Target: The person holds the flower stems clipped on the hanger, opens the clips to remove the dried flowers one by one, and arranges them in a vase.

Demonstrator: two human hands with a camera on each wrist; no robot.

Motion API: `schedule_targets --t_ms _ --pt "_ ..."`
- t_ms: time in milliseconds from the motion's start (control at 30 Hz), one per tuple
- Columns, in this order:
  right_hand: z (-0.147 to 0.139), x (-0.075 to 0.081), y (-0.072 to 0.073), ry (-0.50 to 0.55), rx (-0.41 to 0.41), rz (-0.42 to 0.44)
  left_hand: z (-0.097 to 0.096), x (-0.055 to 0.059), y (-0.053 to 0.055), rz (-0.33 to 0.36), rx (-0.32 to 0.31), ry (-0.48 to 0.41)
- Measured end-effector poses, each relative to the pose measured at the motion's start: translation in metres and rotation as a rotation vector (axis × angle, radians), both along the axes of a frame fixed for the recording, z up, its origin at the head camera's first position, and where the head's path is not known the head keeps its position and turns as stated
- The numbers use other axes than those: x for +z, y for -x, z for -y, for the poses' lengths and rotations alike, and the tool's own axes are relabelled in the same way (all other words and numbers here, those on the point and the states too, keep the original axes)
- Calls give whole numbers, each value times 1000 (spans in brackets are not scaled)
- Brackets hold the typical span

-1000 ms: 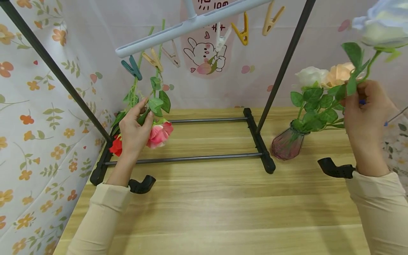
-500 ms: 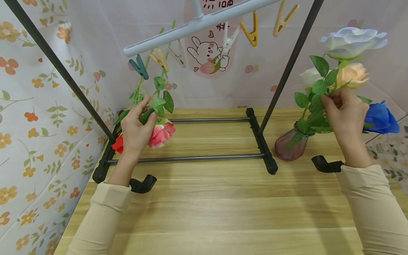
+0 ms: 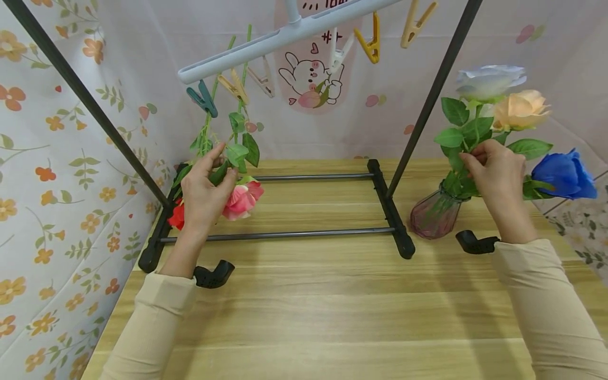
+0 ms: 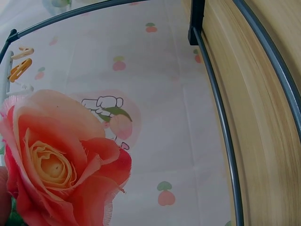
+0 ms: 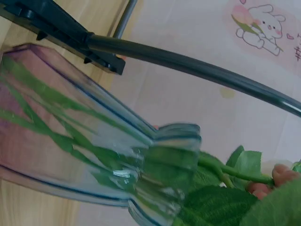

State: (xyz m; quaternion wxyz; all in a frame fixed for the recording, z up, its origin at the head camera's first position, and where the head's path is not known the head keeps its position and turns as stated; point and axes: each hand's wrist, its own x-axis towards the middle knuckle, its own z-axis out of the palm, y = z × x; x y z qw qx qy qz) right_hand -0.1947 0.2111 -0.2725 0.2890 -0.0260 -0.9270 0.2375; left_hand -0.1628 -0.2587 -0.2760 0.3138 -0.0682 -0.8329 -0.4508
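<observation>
My left hand [image 3: 207, 184] is among the leaves of a pink rose [image 3: 243, 199] that hangs upside down, and its thumb and fingers hold the leafy stem. That rose fills the lower left of the left wrist view. A red rose [image 3: 177, 215] hangs beside it, partly behind the hand. My right hand [image 3: 496, 171] pinches the green stem [image 5: 247, 175] of a pale blue-white rose [image 3: 491, 82] just above the vase's neck. Several green stems stand inside the tilted, pinkish glass vase [image 3: 434, 214]. A peach rose [image 3: 521, 110] and a blue rose [image 3: 565, 174] lean out to the right.
A white hanger bar [image 3: 266, 45] crosses above the table. Clothespins hang from it, among them a teal one [image 3: 203, 99] and a yellow one [image 3: 370, 42]. The black rack's base [image 3: 391, 216] lies between the hands, close to the vase.
My right hand has moved left and down with the pale blue-white rose, bringing it over the vase. The blue rose has come into view. My left hand stays about where it was.
</observation>
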Motion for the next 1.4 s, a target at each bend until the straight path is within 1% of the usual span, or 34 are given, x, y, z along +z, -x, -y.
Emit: schedule_targets --t_ms 233,300,367,433,500,567,633,733,867,967,1067,1167,1267,1400 --pt "9 2 6 -24 8 34 5 1 -3 -15 -16 -26" --pt "9 2 4 -27 -7 45 6 1 -3 -26 -26 -32" --pt "8 2 -1 -21 -35 52 4 0 -1 -33 -35 -31" --pt "6 3 -8 -3 -65 34 1 0 1 -39 -52 -30" --pt "5 3 -13 11 -88 -3 -2 0 3 -44 -63 -20" --pt "7 5 -17 15 -87 -43 -4 1 5 -54 -67 -7" --pt "12 6 -19 18 -63 -102 -3 1 4 -61 -62 8" --pt "25 7 -20 11 29 -225 0 1 2 -67 -47 20" --pt "48 12 -17 -35 208 -377 5 0 0 -64 -44 20" --pt "69 20 -14 -74 336 -447 6 1 -1 -69 -44 22" --pt "94 30 -8 -111 437 -500 6 1 -3 -71 -44 22" --pt "118 40 1 -179 520 -520 5 1 -5 -65 -47 22" --pt "138 50 11 -251 596 -505 5 2 -7 -60 -53 27" --pt "167 65 25 -295 689 -482 4 3 -9 -65 -54 38"
